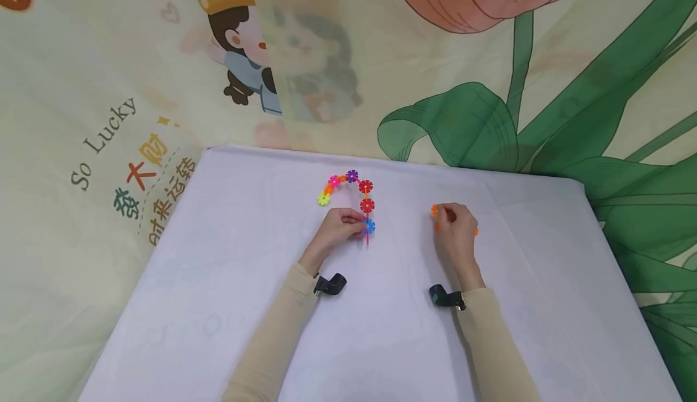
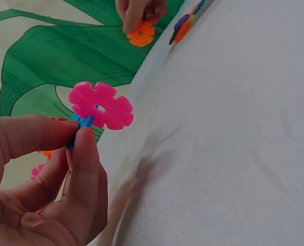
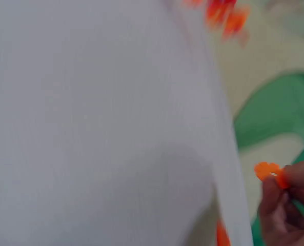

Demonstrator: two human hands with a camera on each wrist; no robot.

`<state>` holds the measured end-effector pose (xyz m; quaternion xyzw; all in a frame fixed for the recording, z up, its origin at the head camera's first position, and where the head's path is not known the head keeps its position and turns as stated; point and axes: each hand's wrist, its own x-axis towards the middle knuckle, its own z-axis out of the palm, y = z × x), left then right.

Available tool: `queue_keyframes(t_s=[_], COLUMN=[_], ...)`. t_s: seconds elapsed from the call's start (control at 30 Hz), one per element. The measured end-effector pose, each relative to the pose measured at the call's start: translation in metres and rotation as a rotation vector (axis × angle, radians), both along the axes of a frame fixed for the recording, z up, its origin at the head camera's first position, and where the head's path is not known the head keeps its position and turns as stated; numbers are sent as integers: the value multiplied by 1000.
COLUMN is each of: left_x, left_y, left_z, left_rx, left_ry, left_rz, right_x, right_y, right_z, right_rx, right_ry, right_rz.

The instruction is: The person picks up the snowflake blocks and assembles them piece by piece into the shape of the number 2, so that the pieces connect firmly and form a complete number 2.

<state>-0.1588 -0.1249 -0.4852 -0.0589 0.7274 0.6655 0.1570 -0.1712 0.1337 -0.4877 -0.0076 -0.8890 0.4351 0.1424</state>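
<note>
My left hand (image 1: 336, 227) pinches a blue flower-shaped interlocking disc (image 1: 371, 226) between thumb and fingers. A pink disc (image 2: 110, 106) is slotted into the blue one and sticks out past the fingertips. From the blue piece a curved chain of joined discs runs away over the table, with red (image 1: 367, 205), purple (image 1: 351, 176), pink, orange and a yellow-green disc (image 1: 324, 199) at its end. Off to the right, my right hand (image 1: 458, 227) pinches an orange disc (image 2: 141, 35) at its fingertips. A gap separates the two hands.
Some loose discs (image 2: 183, 31), purple, orange and blue among them, show near my right hand in the left wrist view. An orange disc edge (image 1: 476, 231) peeks out beside that hand. White cloth covers the table (image 1: 397, 329); a printed curtain (image 1: 327, 129) hangs behind it.
</note>
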Motion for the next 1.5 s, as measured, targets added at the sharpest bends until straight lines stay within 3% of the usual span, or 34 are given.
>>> queue_keyframes(t_s=[0.13, 0.2, 0.27, 0.47, 0.97, 1.5], left_x=[1, 2, 3, 4, 5, 10], left_y=[-2, -3, -4, -4, -1, 3], left_z=[3, 5, 6, 7, 10, 13], left_rx=[9, 15, 15, 2, -54, -58], left_ry=[-4, 2, 14, 19, 40, 72], left_rz=[-4, -5, -6, -4, -22, -36], right_x=[27, 38, 46, 55, 61, 67], right_y=[-26, -39, -50, -68, -74, -76], right_z=[0, -3, -6, -14, -20, -23], right_rx=[-367, -472, -531, -631, -685, -753], right_ry=[-313, -442, -502, -511, -521, -434], right_rz=[179, 273, 330, 334, 276, 265])
